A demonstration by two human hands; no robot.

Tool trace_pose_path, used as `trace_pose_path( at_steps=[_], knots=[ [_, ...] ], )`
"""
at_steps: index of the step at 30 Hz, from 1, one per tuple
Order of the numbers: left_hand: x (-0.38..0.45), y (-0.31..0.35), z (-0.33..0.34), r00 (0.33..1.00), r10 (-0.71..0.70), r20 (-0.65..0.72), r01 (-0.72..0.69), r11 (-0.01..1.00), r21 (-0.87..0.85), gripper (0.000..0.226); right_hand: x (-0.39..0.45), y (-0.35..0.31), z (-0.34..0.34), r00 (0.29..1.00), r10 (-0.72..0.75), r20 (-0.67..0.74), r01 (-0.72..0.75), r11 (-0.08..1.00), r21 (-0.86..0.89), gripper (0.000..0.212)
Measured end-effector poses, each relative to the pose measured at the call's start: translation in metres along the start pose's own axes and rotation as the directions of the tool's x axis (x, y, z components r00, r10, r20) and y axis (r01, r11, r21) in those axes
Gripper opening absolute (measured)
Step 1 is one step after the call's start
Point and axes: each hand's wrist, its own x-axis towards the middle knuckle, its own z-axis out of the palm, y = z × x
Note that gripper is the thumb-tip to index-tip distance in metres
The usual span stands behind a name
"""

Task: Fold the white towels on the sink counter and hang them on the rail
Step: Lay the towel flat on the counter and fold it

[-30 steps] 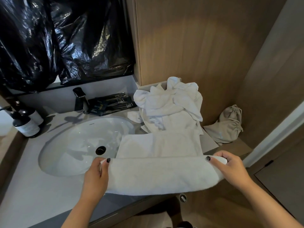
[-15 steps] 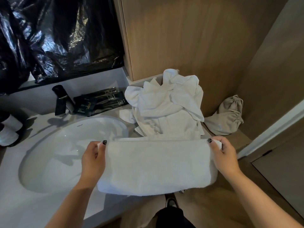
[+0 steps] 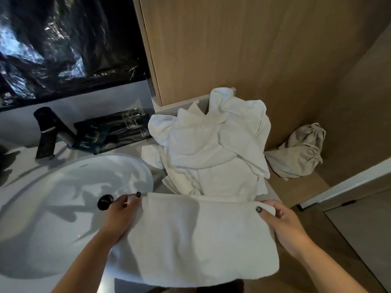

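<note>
Nearest the camera, the folded towel [image 3: 196, 240] is hanging doubled between 2 hands, lifted clear of the surface [image 3: 154, 178] where it was lying 1.0 s ago. Left hand [image 3: 121, 216] is pinching the top left corner, right hand [image 3: 281, 225] pinching the top right. Judgement: folding of this one is finishing; hanging comes next, rail not in view. Terry looks thick, soft, rounded at the fold. Beyond, the crumpled towel pile [image 3: 213, 149] is sitting unfolded beside the glossy oval basin [image 3: 63, 208], near the matte black faucet [image 3: 45, 132].
</note>
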Motion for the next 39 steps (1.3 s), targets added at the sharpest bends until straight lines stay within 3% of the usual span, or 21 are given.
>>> trace_pose_path(
  at_steps=[3,6,9,11,14,19,22,27,39],
  knots=[
    [0.005,-0.006,-0.004,0.992,-0.091,0.085,0.1,0.989,-0.106,0.039,0.012,-0.003,-0.004,1.0,-0.018,-0.018,0.018,1.0,-0.003,0.01],
    [0.008,-0.007,-0.009,0.983,-0.143,0.113,0.16,0.973,-0.168,0.051,0.023,-0.009,-0.002,0.994,0.038,0.103,-0.052,0.99,0.134,0.014],
    [0.006,-0.003,-0.005,0.988,-0.117,0.099,0.134,0.972,-0.194,0.053,0.027,-0.016,-0.002,0.964,0.092,0.248,-0.133,0.979,0.155,0.012],
    [0.004,0.0,-0.002,0.993,-0.091,0.081,0.106,0.972,-0.21,0.048,0.03,-0.02,-0.001,0.961,0.093,0.261,-0.136,0.979,0.154,0.014],
    [-0.001,0.002,0.0,0.998,-0.049,0.035,0.055,0.973,-0.226,0.047,0.029,-0.027,-0.001,0.983,0.042,0.176,-0.069,0.986,0.15,0.023],
    [-0.011,-0.006,-0.015,0.995,0.01,-0.103,-0.029,0.981,-0.189,0.03,0.009,-0.034,0.005,0.996,-0.087,-0.005,0.087,0.994,0.062,0.016],
    [-0.022,-0.003,-0.025,0.979,0.118,-0.165,-0.138,0.984,-0.115,0.044,-0.008,-0.035,0.009,0.979,-0.17,-0.11,0.171,0.985,-0.001,0.01],
    [-0.049,0.006,-0.05,0.955,0.23,-0.189,-0.245,0.968,-0.061,0.028,-0.047,-0.025,0.022,0.926,-0.272,-0.26,0.261,0.962,-0.078,0.011],
    [-0.118,-0.013,-0.138,0.919,0.384,-0.088,-0.387,0.922,-0.026,0.022,-0.144,0.013,0.053,0.876,-0.379,-0.299,0.342,0.924,-0.169,0.018]
  ],
)
